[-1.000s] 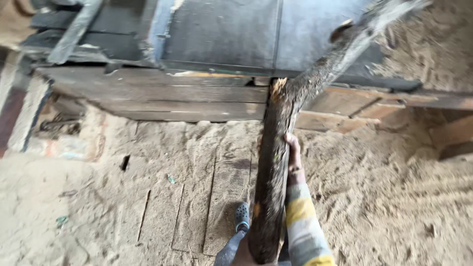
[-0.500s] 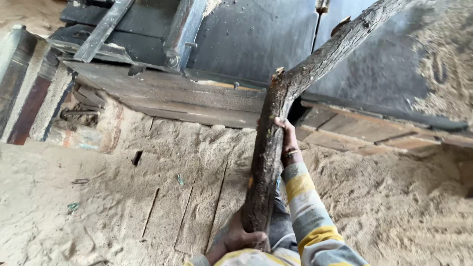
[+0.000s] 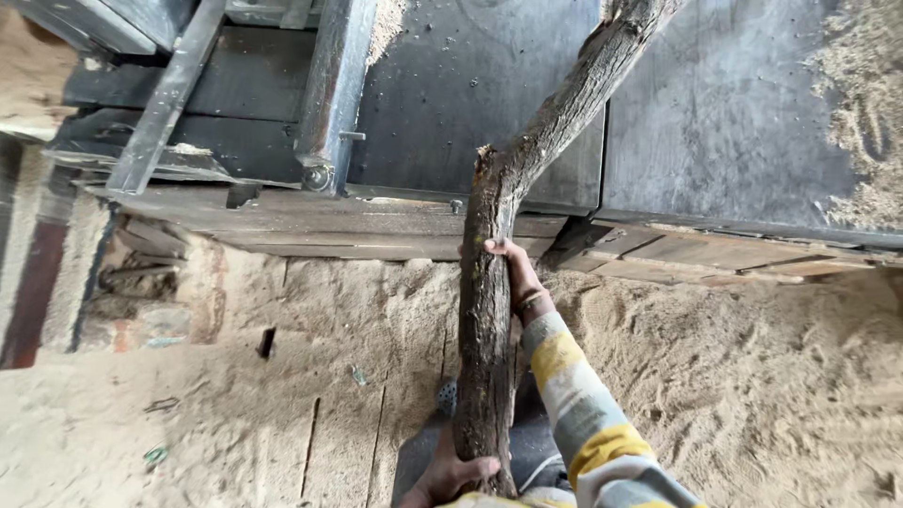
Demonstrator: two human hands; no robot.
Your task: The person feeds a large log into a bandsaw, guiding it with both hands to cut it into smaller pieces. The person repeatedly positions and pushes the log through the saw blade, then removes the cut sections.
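Log (image 3: pixel 489 310) fills frame centre, bent top running to upper right over metal table (image 3: pixel 715 122). My right hand (image 3: pixel 513 273) grips it mid-length, my left hand (image 3: pixel 456 470) at butt, bottom centre. Steel rail (image 3: pixel 329 94) and slanted bar (image 3: pixel 165 103) block upper left. Wooden ledge (image 3: pixel 310 221) bars way across middle. Open room: sawdust floor (image 3: pixel 752 376) lower right, plank floor (image 3: pixel 235 414) lower left.

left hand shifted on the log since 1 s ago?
Yes. The left hand now clasps the forked log's near end, below the wooden platform edge; earlier it wasn't in view.
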